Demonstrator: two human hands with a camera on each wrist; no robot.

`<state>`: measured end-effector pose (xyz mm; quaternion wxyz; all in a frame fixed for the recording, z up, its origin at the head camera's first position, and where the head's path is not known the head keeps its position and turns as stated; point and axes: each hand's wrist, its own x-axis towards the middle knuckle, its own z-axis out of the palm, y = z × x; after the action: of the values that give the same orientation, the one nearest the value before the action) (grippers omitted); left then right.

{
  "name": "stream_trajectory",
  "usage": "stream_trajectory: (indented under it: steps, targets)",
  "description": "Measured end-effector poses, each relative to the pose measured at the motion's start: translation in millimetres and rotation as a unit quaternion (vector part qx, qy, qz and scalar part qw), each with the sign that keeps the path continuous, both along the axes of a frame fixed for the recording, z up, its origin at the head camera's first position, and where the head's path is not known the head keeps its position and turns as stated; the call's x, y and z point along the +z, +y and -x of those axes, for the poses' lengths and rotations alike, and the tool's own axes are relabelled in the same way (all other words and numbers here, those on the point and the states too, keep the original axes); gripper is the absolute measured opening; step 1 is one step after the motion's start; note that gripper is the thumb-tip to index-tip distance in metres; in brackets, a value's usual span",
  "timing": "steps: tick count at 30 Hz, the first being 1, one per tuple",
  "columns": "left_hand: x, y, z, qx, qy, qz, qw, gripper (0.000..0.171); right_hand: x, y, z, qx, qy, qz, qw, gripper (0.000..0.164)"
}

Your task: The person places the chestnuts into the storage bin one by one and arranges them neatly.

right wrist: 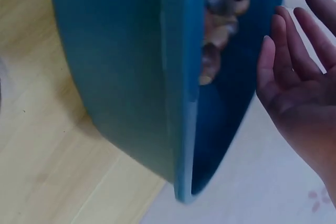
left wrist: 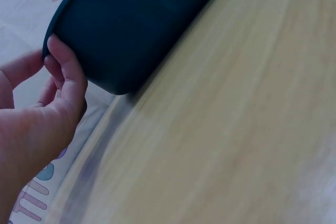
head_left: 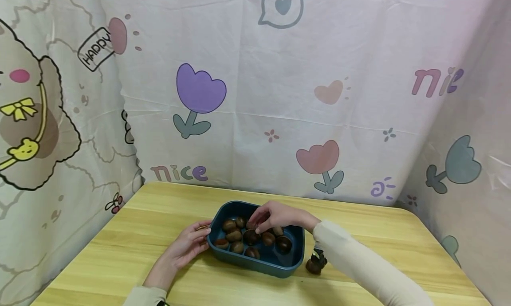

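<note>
A dark blue rectangular box (head_left: 265, 266) with rounded corners sits on the wooden table, holding several glossy brown chestnuts (head_left: 268, 238). At the box's left end, my left hand (head_left: 188, 244) grips the rim between thumb and fingers; the left wrist view shows the fingers (left wrist: 68, 61) bent against the outer wall. My right hand (head_left: 275, 215) reaches over the far rim, its fingertips above the chestnuts. In the right wrist view this hand (right wrist: 299, 87) has loosely spread fingers and nothing in them. One more chestnut (head_left: 313, 267) lies on the table right of the box, partly hidden by the wrist camera.
The light wooden table (head_left: 167, 204) extends around the box on all sides. Behind and beside it hang pale curtains (head_left: 263, 155) printed with flowers and words. A small black wrist camera (head_left: 318, 256) is strapped under the right sleeve, close to the box's right end.
</note>
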<state>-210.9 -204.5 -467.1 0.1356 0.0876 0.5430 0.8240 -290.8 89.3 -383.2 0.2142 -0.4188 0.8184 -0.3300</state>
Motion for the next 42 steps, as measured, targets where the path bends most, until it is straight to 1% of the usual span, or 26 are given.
stream_trajectory:
  steps: [3,5,8,11,15,18,21,27,29,31,37,42]
  targets:
    - [-0.4,0,0.6,-0.002,0.002,-0.001,1.0000,0.019,4.5,12,-5.3,-0.018,0.006,0.026,0.999,0.028]
    - [-0.4,0,0.7,-0.003,0.002,-0.005,1.0000,0.019,4.5,21,-9.1,-0.024,0.006,0.045,0.999,0.028]
    - [-0.5,0,1.1,-0.006,0.002,-0.011,0.9999,0.019,0.6,37,-15.6,-0.037,0.008,0.074,0.997,0.030]
    - [-0.7,-1,1.4,-0.010,0.003,-0.011,0.9999,0.019,-5.3,54,-23.2,-0.063,0.007,0.107,0.992,0.030]
    - [-1.1,-2,2.1,-0.011,0.005,-0.008,0.9999,0.019,-12.3,75,-34.2,-0.110,0.010,0.138,0.984,0.027]
    - [-1.7,-2,2.8,-0.012,0.003,-0.007,0.9999,0.019,-17.4,90,-42.7,-0.144,0.008,0.150,0.978,0.026]
    - [-2.4,-2,3.5,-0.015,0.003,-0.008,0.9999,0.019,-23.4,104,-50.7,-0.171,-0.006,0.168,0.971,0.028]
    - [-2.5,-2,3.8,-0.015,0.006,-0.007,0.9999,0.019,-40.4,128,-61.4,-0.221,-0.047,0.203,0.953,0.031]
    - [-2.3,-3,3.5,-0.015,0.006,-0.008,0.9998,0.019,-46.7,134,-64.7,-0.228,-0.058,0.204,0.950,0.031]
    - [-2.4,-3,3.4,-0.017,0.008,-0.010,0.9998,0.019,-53.3,139,-67.7,-0.229,-0.070,0.195,0.951,0.031]
    - [-3.5,-4,4.1,-0.025,0.015,-0.010,0.9995,0.019,-72.0,150,-72.2,-0.212,-0.096,0.156,0.960,0.032]
    - [-4.5,-5,4.5,-0.025,0.014,-0.010,0.9995,0.020,-80.3,154,-73.2,-0.193,-0.104,0.137,0.966,0.042]
